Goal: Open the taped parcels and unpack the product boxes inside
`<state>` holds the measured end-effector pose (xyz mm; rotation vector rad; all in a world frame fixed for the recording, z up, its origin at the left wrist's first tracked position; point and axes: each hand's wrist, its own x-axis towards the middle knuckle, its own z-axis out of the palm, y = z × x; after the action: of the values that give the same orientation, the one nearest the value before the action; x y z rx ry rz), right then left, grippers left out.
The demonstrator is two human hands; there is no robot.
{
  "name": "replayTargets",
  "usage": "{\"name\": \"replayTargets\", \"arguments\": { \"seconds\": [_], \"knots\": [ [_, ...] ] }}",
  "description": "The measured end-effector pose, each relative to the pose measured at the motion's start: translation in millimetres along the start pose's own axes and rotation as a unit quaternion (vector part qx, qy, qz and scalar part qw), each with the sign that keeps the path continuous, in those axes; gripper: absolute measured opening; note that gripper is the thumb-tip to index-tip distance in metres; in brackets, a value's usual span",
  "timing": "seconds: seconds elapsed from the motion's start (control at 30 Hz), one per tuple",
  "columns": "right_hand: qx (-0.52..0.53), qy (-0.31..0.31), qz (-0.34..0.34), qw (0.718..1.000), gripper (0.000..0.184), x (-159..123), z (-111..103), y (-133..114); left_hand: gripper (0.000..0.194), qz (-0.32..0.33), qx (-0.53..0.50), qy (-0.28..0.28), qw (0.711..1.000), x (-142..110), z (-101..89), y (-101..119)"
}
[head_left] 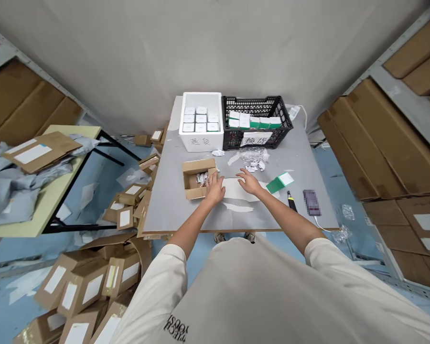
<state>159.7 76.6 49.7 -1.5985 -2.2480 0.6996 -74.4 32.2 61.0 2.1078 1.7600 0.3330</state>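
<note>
My left hand [214, 189] is at the right side of a small open cardboard box [190, 182], its fingers stretched out over the flap. Crumpled white paper [201, 178] lies inside that box. Over a torn sheet of white paper [232, 189] on the table, my right hand [249, 182] has its fingers apart and holds nothing. To the right of it stands a green and white box [280, 182], tilted, with a yellow and black cutter [291, 201] close by.
A white foam box [201, 141] and a black crate [286, 125], both holding small white boxes, stand at the table's back. Clear plastic wrap [254, 155] lies before the crate. A phone [311, 202] is at right. Cardboard parcels [82, 286] crowd the floor at left.
</note>
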Motion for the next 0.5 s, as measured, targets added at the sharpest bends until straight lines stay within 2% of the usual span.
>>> {"name": "replayTargets", "arguments": {
  "seconds": [0.2, 0.3, 0.4, 0.5],
  "knots": [
    [-0.028, 0.092, 0.014, 0.995, 0.035, -55, -61, 66, 0.054, 0.070, -0.007, -0.025, 0.997, 18, 31.0, 92],
    [-0.032, 0.149, 0.059, 0.987, 0.033, -82, -89, 99, 0.054, 0.113, -0.008, -0.038, 0.993, 25, 50.3, 137],
    [-0.004, 0.194, 0.120, 0.974, 0.035, -106, -109, 133, 0.051, 0.146, -0.014, -0.058, 0.987, 32, 69.2, 180],
    [0.046, 0.230, 0.159, 0.959, 0.042, -123, -117, 163, 0.051, 0.163, -0.017, -0.076, 0.984, 41, 85.1, 218]
  ]
}}
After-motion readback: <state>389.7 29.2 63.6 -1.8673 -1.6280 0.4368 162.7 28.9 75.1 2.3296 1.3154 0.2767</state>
